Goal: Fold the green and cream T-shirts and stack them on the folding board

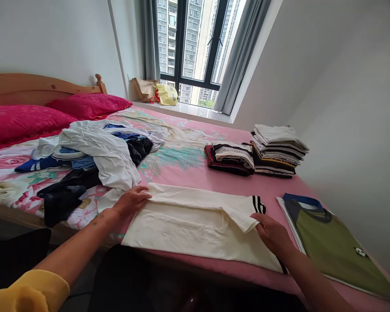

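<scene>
A cream shirt [188,234] with black-and-white striped trim lies near the bed's front edge, its far side partly folded over toward me. At the far left corner of the shirt, my left hand [134,200] pinches the cloth between thumb and fingers. My right hand [273,232] grips the shirt's folded flap on the right, close to the striped trim, where the fabric lifts slightly. Some of the right fingertips are hidden by the hand and cloth.
A loose heap of clothes [97,147] lies at the left. Folded stacks [276,151] and a smaller folded pile [230,158] sit at the back right. An olive T-shirt [328,238] lies flat at the right. Pink pillows [91,105] rest by the wooden headboard [35,86].
</scene>
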`<state>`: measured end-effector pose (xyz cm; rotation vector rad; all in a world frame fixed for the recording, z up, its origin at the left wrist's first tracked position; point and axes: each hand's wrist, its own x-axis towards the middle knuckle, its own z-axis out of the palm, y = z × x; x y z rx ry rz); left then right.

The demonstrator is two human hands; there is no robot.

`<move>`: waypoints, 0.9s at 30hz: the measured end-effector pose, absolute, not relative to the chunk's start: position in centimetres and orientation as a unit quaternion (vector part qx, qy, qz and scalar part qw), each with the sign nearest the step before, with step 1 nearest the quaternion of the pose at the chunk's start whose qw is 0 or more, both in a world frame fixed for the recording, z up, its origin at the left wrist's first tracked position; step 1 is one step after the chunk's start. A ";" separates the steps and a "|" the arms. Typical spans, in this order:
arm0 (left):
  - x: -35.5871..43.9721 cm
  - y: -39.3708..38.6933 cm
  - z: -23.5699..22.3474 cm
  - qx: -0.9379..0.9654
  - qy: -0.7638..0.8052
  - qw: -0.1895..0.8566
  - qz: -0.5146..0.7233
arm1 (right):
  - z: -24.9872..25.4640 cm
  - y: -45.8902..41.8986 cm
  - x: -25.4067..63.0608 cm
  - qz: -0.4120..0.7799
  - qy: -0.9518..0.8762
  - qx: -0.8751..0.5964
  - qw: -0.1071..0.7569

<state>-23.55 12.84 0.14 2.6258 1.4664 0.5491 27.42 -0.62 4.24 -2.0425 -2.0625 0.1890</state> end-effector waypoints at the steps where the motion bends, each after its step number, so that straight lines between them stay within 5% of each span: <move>1: -23.5 12.6 0.4 0.861 0.476 0.043 0.172 | 4.3 -0.7 27.4 0.077 -0.708 -0.695 0.097; 7: -21.8 12.2 1.5 0.854 0.477 -0.011 0.205 | 5.1 -1.8 26.3 0.157 -0.753 -0.639 0.012; 13: -14.3 10.2 1.9 0.888 0.396 0.042 0.229 | 5.1 -2.2 24.5 0.091 -0.770 -0.632 -0.002; 22: 4.5 2.7 0.4 0.880 0.360 0.114 0.287 | 5.9 -1.4 24.6 0.032 -0.706 -0.697 0.119; 27: 8.5 4.2 1.8 0.868 0.381 0.104 0.300 | 5.7 -2.0 25.1 0.015 -0.728 -0.669 0.153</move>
